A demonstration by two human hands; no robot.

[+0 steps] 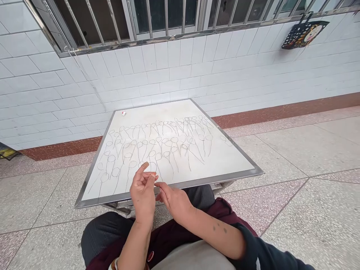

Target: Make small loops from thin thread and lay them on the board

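While left hand [143,189] and right hand [176,202] sit close together, fingers [163,186] narrowed, can't tell if gripping anything, looped wires [185,146] lie beyond the fingers, spread across white surface [160,110].

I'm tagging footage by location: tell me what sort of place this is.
Probably a covered walkway or courtyard beside a building: there are barred windows, a white-tiled wall and a speckled floor.
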